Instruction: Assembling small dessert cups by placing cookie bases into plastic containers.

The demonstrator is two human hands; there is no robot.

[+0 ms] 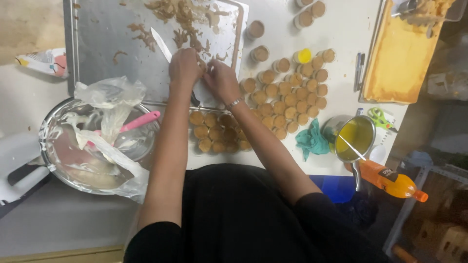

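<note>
Forearms reach out from a black top to a small brown cake worked over a baking tray.

Head view: the left hand (184, 67) grips a knife (161, 45), its blade lying up-left across the metal tray (97, 39). The right hand (222, 80) pinches a small round cake (202, 63) just beside it, fingers narrow. With fingertips this near the blade, a slip could nick them. Crumbs (185, 19) litter the tray. Rows of round cakes (287, 95) sit close by the right wrist; a careless sweep of that arm could scatter them.
</note>
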